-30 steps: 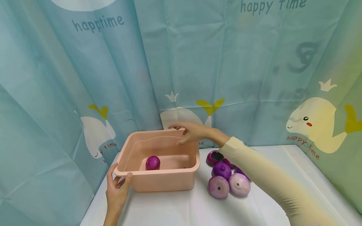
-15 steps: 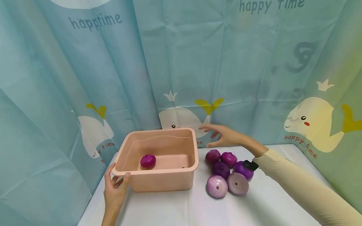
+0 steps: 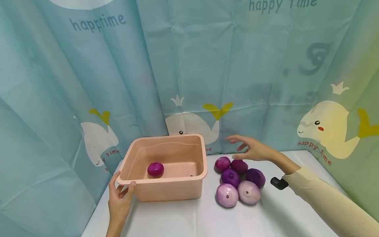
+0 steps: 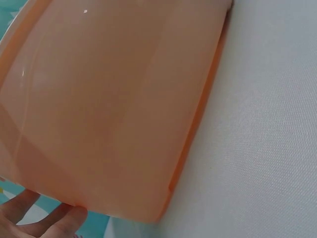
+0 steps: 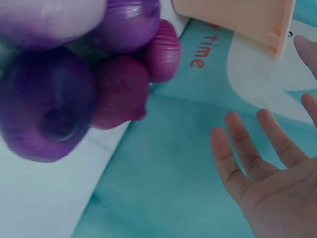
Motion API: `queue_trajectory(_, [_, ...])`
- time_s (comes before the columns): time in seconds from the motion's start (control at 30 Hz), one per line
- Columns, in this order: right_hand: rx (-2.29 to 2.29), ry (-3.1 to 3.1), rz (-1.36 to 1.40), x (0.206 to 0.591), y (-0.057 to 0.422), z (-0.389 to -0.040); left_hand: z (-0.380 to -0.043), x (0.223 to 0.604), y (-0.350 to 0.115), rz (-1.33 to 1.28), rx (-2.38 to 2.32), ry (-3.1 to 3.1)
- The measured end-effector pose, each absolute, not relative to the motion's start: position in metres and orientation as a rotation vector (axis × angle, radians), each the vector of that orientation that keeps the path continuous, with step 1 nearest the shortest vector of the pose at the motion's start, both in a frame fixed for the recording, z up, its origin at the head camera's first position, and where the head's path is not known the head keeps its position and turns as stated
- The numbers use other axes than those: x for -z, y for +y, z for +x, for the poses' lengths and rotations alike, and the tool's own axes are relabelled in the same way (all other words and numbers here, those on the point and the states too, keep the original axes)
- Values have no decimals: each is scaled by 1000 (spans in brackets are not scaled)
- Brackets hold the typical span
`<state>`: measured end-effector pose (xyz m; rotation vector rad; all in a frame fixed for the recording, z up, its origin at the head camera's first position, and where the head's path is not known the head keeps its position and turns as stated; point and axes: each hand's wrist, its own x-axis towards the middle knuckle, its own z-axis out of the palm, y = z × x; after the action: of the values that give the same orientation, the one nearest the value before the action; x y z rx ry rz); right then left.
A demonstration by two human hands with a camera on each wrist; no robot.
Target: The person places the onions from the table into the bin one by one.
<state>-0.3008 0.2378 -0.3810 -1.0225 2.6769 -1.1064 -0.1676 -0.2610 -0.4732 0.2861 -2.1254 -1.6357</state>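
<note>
My left hand (image 3: 119, 202) grips the front left corner of a pink plastic bin (image 3: 170, 191), thumb on the front rim and fingers along the side. One magenta onion (image 3: 155, 169) lies inside on the bin's floor. To the right of the bin, several onions sit in a tight cluster: pale ones in front, such as this whitish onion (image 3: 249, 192), and dark purple and magenta ones behind, like this purple onion (image 3: 255, 178). Above the back of the cluster hovers my right hand (image 3: 251, 149), fingers spread and holding nothing; the right wrist view shows its bare palm (image 5: 287, 198).
A white cloth (image 3: 225, 223) covers the table. Behind it and at both sides hangs a blue-green curtain (image 3: 251, 82) printed with whales, close to the bin's back. A small black device (image 3: 279, 183) is at my right wrist. A tiny dark spot shows inside the bin.
My right hand has moved right, from above the bin to above the onions. The onion in the bin has rolled slightly and settled. My left hand keeps its grip on the corner.
</note>
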Motion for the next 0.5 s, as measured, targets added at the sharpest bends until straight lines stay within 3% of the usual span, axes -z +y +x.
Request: queue_trajectory(0.5, [1248, 2714, -897, 435, 284, -276, -168, 473, -260, 301, 1623, -2133])
